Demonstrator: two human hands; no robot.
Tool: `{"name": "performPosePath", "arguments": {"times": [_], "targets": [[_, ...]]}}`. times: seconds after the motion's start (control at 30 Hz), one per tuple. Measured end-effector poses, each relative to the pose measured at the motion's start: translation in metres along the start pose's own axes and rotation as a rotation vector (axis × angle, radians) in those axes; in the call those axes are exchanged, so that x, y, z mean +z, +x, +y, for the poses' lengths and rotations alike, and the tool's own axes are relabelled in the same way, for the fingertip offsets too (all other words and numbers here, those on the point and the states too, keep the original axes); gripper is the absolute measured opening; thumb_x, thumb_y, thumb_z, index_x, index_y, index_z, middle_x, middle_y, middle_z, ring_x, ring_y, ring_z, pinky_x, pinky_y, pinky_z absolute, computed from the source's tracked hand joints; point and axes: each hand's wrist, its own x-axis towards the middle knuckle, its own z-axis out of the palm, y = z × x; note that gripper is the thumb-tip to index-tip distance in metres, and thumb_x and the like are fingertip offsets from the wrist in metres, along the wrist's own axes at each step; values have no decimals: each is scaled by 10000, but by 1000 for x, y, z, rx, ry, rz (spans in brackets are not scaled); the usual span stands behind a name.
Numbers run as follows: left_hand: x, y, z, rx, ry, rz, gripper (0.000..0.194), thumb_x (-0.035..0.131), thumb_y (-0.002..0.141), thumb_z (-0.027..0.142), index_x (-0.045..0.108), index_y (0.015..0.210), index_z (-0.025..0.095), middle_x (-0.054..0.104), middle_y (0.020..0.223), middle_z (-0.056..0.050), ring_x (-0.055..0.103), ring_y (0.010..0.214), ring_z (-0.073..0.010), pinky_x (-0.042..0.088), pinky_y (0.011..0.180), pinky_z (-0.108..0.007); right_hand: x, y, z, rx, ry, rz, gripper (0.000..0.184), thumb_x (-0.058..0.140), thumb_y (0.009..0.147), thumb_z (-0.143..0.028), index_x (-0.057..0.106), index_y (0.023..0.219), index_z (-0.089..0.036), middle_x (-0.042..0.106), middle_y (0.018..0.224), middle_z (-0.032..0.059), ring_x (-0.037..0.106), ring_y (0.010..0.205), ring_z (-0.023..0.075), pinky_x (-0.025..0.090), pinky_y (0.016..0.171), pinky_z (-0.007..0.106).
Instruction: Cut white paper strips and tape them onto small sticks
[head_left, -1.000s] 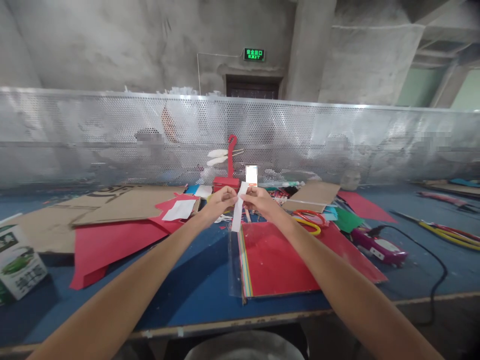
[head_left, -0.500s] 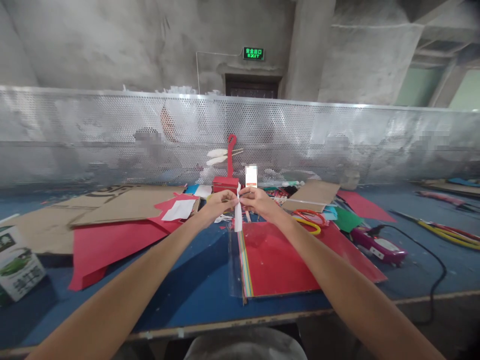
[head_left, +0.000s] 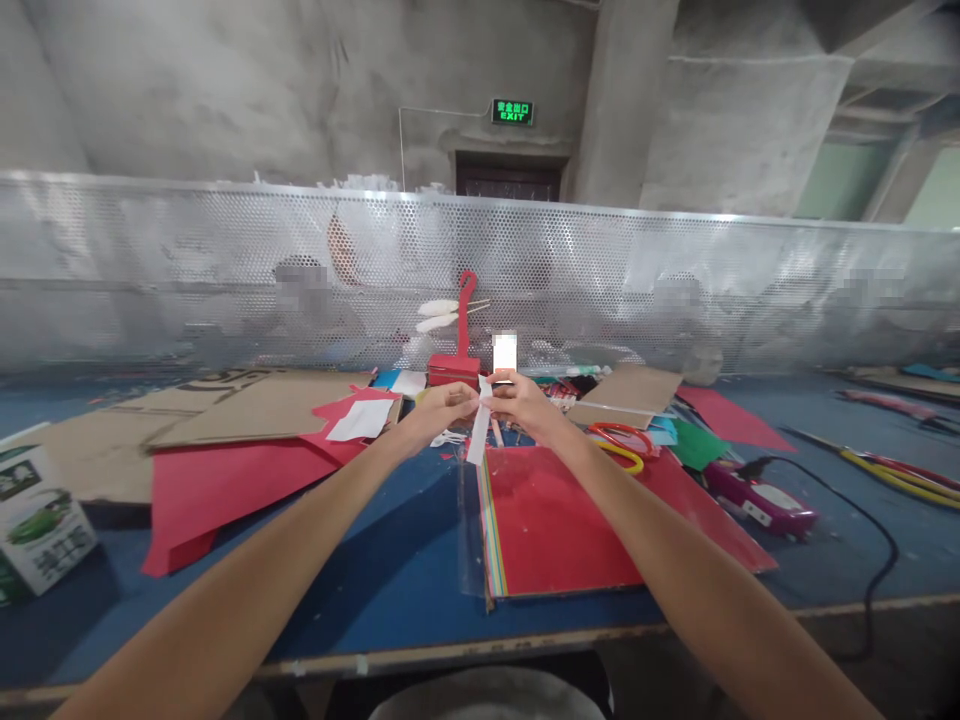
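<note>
A narrow white paper strip (head_left: pixel 478 436) is held up over the table between my two hands. My left hand (head_left: pixel 441 412) pinches its left edge between thumb and fingers. From the other side, my right hand (head_left: pixel 523 405) pinches the strip near its upper part. The strip's lower end hangs free, slightly tilted, just above the corner of a stack of coloured paper (head_left: pixel 562 520) in a clear sleeve with a red sheet on top. Behind my hands stands a red paper piece with a box base and hooked upright (head_left: pixel 463 320).
Cardboard (head_left: pixel 247 410) and red paper (head_left: pixel 240 500) lie at left, with a carton (head_left: pixel 45 525) nearer me. Yellow and red-handled scissors (head_left: pixel 619 455) lie by my right forearm. A purple device (head_left: pixel 765 500) with a black cable and a second pair of scissors (head_left: pixel 892 475) are farther right.
The white strip has turned edge-on and then back to face me, and it sits slightly lower than a second ago. Both hands keep their pinch and have dropped a little with it.
</note>
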Motion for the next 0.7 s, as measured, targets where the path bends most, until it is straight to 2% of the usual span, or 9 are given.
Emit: {"name": "performPosePath", "arguments": {"times": [0.17,0.33,0.43,0.57,0.7], "targets": [[-1,0,4,-26,-5,-21,314,697,752,429,629,861,142,661,815,-45,630,737,-149,499,749,-303,-3,0,1,-49,-7,-41,459,811,615,-263,571,1002,-205,605,801,-15,596,659,99,496,618,234],[-5,1,2,-13,122,-48,280,703,744,402,643,849,150,660,786,-35,624,715,-147,492,714,-284,-3,-1,-1,-48,-33,-67,448,795,639,-259,561,1016,-202,576,731,-36,569,621,85,472,583,210],[-5,2,0,-12,150,-45,268,699,744,395,635,843,153,660,779,-37,628,717,-153,493,702,-285,-2,-2,-3,-32,-22,-63,458,798,634,-255,559,1021,-204,590,768,-28,589,656,94,497,624,228],[-6,4,-4,40,168,-29,253,696,745,372,630,862,157,656,797,-40,621,723,-149,488,691,-276,-2,-3,-4,-35,25,-104,486,803,628,-250,554,1044,-228,619,847,-12,621,721,115,522,690,265],[-7,3,-5,77,208,-15,234,696,746,358,627,853,161,657,818,-43,617,737,-146,485,697,-270,-2,-4,-4,-33,40,-104,476,806,619,-239,563,1028,-227,629,841,-6,628,723,121,514,675,254]]}}
